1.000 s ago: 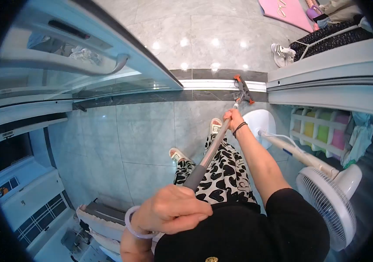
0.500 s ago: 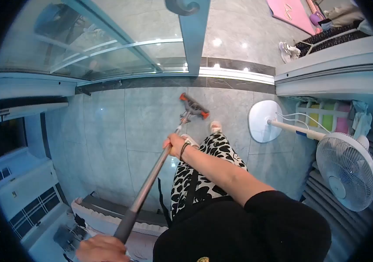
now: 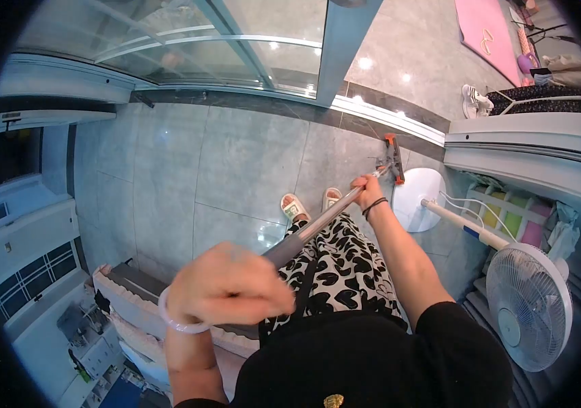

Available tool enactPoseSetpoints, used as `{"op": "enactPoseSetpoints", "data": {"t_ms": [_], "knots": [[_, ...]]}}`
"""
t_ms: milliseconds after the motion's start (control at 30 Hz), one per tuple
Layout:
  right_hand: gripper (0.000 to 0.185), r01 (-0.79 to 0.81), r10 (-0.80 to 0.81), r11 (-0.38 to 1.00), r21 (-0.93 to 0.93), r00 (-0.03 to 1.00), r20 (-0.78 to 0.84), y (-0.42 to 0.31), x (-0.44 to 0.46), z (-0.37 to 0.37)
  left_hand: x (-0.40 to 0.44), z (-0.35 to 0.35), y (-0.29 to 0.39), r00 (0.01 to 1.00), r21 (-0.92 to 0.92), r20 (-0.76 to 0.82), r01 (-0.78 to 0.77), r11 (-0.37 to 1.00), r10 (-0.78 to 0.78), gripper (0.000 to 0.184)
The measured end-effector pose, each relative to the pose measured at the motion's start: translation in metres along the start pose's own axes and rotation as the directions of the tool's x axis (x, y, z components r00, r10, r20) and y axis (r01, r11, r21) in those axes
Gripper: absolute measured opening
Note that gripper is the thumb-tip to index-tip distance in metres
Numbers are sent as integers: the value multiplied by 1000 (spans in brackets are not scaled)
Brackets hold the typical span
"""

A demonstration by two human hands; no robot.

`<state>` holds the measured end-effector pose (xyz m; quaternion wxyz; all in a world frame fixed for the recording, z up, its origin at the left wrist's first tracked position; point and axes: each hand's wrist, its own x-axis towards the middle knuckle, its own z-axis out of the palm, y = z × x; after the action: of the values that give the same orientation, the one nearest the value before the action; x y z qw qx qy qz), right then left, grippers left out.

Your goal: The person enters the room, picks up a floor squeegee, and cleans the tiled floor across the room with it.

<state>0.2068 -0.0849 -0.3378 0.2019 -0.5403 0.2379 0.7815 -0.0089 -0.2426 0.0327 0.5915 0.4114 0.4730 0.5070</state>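
A mop with a silver pole (image 3: 334, 216) and a grey and orange head (image 3: 395, 160) slants across the view. The mop's head is down on the grey tiled floor, close to the door track and the fan's base. Around the lower part of the pole my right hand (image 3: 368, 186) is closed, a dark band at its wrist. My left hand (image 3: 232, 289), slightly blurred and wearing a pale bangle, is closed at the grey upper grip (image 3: 283, 250), whose end it hides. My sandalled feet (image 3: 295, 206) stand behind the pole.
A white standing fan (image 3: 528, 306) on a round base (image 3: 421, 197) is at the right, its cord beside a colourful rack (image 3: 508, 211). A glass sliding door (image 3: 263, 54) and its floor track (image 3: 399, 122) run ahead. Bedding (image 3: 134, 306) lies at lower left.
The mop's head has swung right, toward the fan base and door track. My right hand moved right with the pole; my left hand rose and came rightward in front of my body.
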Motion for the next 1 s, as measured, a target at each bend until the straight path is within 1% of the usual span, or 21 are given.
{"op": "enactPoseSetpoints", "data": {"t_ms": [100, 133, 167, 200, 233, 267, 300, 367, 433, 467, 533, 600, 633, 667, 700, 733, 767, 800, 833, 933, 1000], "knots": [[19, 86, -78, 994, -62, 989, 125, -8, 29, -19, 23, -1, -7, 965, 98, 260, -71, 993, 43, 14], [18, 408, -317, 770, -491, 912, 262, 3, 64, -47, 17, 0, -3, 963, 86, 266, -61, 994, 36, 14], [17, 628, -428, 283, -724, 759, 491, 14, 95, -58, 11, 1, 2, 973, 53, 183, -151, 987, 139, 11], [17, 634, -442, 286, -719, 753, 488, 32, 83, -38, 4, 1, 8, 966, 25, 96, -242, 970, 239, 15], [14, 367, -292, 756, -542, 930, 222, 62, 50, -10, -5, -3, 17, 948, 50, 127, -299, 953, 291, 16], [12, 7, 2, 986, -169, 999, 50, 89, 31, 10, -13, -5, 27, 926, 74, 157, -358, 931, 344, 17], [11, -171, 177, 984, -56, 976, 130, 109, 41, 10, -19, 1, 40, 936, 87, 81, -350, 933, 343, 17], [11, -142, 150, 981, -129, 987, 56, 149, 21, 36, -38, 12, 58, 942, 97, 17, -334, 938, 334, 17], [11, -236, 237, 971, -35, 971, 22, 162, -4, 57, -56, 19, 68, 813, 65, -449, -383, 921, 370, 16], [11, -325, 326, 944, 49, 945, -2, 164, -15, 65, -58, 14, 75, 818, 64, -441, -382, 922, 370, 16], [12, -308, 304, 949, 69, 951, 62, 164, -36, 60, -57, 3, 92, 942, -193, -87, -336, 922, 325, 17], [14, -282, 270, 956, 84, 955, 125, 154, -48, 47, -64, 4, 89, 931, -222, 10, -354, 909, 365, 20], [15, -280, 253, 946, 165, 953, 166, 143, -50, 39, -81, 8, 79, 861, -137, -369, -424, 895, 351, 23], [16, -279, 230, 928, 245, 951, 208, 133, -49, 32, -91, 8, 71, 656, -36, -689, -458, 888, 310, 27], [17, -203, 161, 942, 268, 972, 169, 123, -48, 29, -64, -2, 66, 844, -62, -403, -411, 910, 354, 25], [18, -124, 91, 948, 292, 988, 122, 112, -46, 22, -64, -14, 50, 860, -172, -382, -425, 889, 337, 17], [18, -64, 29, 949, 308, 993, 116, 101, -43, 14, -37, -2, 37, 789, -147, -466, -516, 844, 401, 12], [19, -1, -35, 945, 327, 994, 107, 95, -39, 4, -32, -25, 25, 909, -250, -188, -410, 877, 371, 10], [19, 22, -62, 935, 355, 993, 104, 93, -32, -13, -28, -44, 19, 940, -315, 116, -272, 909, 321, 8], [20, 50, -128, 894, 446, 981, 148, 83, -22, -43, -13, -51, 6, 847, -316, 348, -298, 901, 402, 17], [20, 90, -164, 881, 465, 979, 122, 97, -27, -63, -20, -45, 3, 851, -371, 333, -277, 887, 405, 16]]}}
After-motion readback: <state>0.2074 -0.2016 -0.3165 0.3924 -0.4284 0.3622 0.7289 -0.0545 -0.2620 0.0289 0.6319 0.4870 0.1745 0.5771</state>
